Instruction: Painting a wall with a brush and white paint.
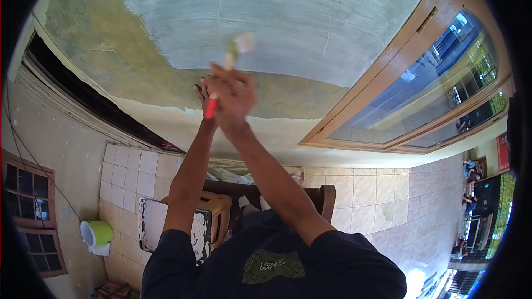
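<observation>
My right hand [237,95] is closed round a paintbrush [230,60], blurred by motion. Its pale bristle end points up against the wall, and the red handle end sticks out below the hand. Partly hidden behind my right hand is my left hand [203,93], with its visible fingers spread and seemingly resting on the wall. The wall's upper part bears a whitish, streaky coat of paint [249,0]. Around its left and lower edges shows an olive-brown band [293,94], just behind and beside my hands.
A wood-framed window [410,88] borders the wall on the right; a dark door opening [105,99] lies left. Below, a paint-smeared tray [155,227] sits by a wooden stool [220,206] and a dark wooden bench [327,202]. A green bucket [100,232] stands on the tiled floor.
</observation>
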Demonstrator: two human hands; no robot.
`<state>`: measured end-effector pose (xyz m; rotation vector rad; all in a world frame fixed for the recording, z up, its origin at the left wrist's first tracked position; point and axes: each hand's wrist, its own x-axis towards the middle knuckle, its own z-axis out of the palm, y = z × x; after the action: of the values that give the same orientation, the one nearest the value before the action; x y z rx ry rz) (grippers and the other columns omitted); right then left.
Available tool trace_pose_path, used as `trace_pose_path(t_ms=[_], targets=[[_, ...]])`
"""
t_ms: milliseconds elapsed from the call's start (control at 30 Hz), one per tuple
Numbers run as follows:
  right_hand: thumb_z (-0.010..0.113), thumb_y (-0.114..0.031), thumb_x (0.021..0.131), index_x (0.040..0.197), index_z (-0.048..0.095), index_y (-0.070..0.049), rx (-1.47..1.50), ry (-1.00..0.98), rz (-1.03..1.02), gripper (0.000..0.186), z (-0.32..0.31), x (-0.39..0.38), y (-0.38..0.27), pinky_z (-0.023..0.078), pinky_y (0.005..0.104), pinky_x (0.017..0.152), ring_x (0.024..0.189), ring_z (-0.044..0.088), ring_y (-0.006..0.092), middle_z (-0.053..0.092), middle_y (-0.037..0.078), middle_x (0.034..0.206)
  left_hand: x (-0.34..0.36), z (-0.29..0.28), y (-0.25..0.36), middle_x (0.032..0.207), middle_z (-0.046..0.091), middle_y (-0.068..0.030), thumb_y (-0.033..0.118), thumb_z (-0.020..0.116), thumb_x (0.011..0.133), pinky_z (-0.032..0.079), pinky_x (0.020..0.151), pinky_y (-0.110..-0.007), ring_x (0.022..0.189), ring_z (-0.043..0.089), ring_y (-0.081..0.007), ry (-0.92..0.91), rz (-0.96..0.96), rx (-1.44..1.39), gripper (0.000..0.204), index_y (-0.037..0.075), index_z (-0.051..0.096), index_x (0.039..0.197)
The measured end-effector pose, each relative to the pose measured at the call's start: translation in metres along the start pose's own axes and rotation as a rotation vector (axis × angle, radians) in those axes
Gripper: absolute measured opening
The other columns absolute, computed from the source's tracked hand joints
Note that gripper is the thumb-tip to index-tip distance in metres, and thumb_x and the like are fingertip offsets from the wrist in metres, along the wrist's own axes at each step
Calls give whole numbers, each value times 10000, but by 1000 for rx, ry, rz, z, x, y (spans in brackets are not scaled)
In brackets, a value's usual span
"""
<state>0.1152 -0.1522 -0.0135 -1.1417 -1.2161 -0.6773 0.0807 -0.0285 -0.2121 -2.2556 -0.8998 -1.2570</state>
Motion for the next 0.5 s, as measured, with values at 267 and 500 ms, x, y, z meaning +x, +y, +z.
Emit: trace_pose_path(t_ms=[267,500], targets=[[731,-12,746,909,707,-70,427,-268,79,174,46,-12,-28,526,347,828,894,668,250,712,110,1072,-3,-5,-56,1579,120,-242,686,643,782,51,1097,-710,1475,29,-439,-526,-102,824,988,65,301,1470],[669,114,818,856,687,-16,-28,97,195,136,3,-30,-50,552,326,802,895,670,266,683,182,1004,0,-40,-131,1577,107,-245,725,658,735,22,1082,-728,1472,16,-448,136,-62,-164,1019,114,310,1472]])
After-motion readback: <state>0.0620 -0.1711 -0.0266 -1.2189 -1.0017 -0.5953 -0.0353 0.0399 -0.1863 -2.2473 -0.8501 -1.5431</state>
